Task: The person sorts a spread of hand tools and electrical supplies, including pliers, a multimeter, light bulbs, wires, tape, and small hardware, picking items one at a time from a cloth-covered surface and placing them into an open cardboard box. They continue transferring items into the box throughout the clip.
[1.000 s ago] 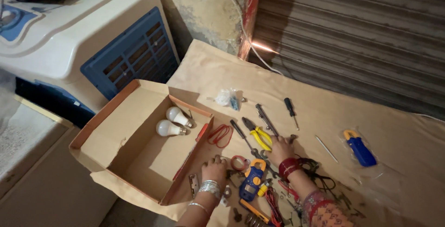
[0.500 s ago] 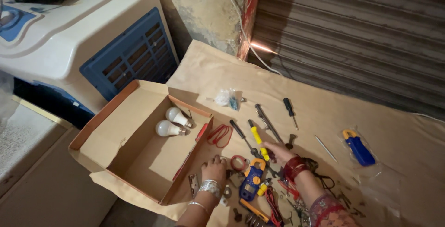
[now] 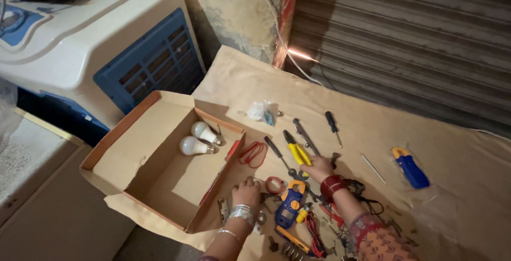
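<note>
**Hands among scattered tools beside a cardboard box**

Your right hand [image 3: 318, 168] closes its fingers on the yellow-handled pliers [image 3: 296, 152] lying on the brown paper sheet [image 3: 372, 117]. Your left hand [image 3: 246, 192] rests flat, holding nothing, just beside the open cardboard box [image 3: 128, 154] containing two white light bulbs [image 3: 198, 138].

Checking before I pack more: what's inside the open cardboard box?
Two white light bulbs lie at the far end of the cardboard box. The near wall hides the floor strip just behind it.
</note>
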